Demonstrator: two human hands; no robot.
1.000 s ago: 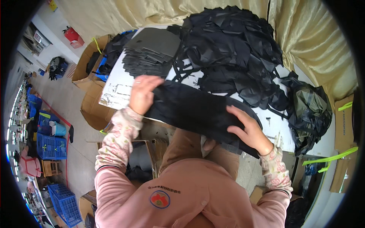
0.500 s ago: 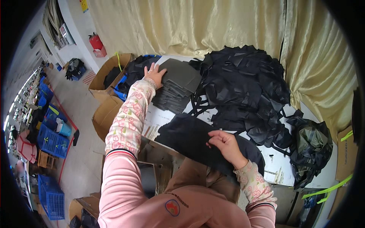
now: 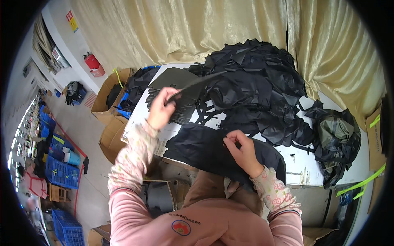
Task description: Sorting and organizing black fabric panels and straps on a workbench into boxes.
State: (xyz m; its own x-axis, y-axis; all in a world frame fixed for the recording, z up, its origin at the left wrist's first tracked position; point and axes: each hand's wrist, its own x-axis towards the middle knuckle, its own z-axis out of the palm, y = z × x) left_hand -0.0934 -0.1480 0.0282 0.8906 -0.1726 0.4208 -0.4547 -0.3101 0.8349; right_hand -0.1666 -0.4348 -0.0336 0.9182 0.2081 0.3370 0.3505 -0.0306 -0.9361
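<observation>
My left hand (image 3: 161,108) grips one edge of a thin dark grey sheet (image 3: 201,83), which is lifted and seen almost edge-on. Under it lies a fanned stack of similar grey sheets (image 3: 174,78) on the white table (image 3: 141,104). My right hand (image 3: 243,153) is closed in a pinch over a large black fabric piece (image 3: 197,143) at the table's near edge. Whatever its fingertips hold, if anything, is too dark to make out against the cloth. Behind both hands rises a big heap of black fabric pieces (image 3: 258,82), with loose straps along its left side.
A black plastic bag (image 3: 336,139) sits at the table's right. Cardboard boxes (image 3: 111,137) and a blue crate holding black cloth (image 3: 141,84) stand left of the table. A beige curtain (image 3: 184,28) hangs behind. Blue crates (image 3: 61,172) line the floor at far left.
My left hand has gone from lying spread on the grey stack to holding a raised sheet, nearer to me. My right hand stays over the black fabric, still pinched. The view has shifted slightly.
</observation>
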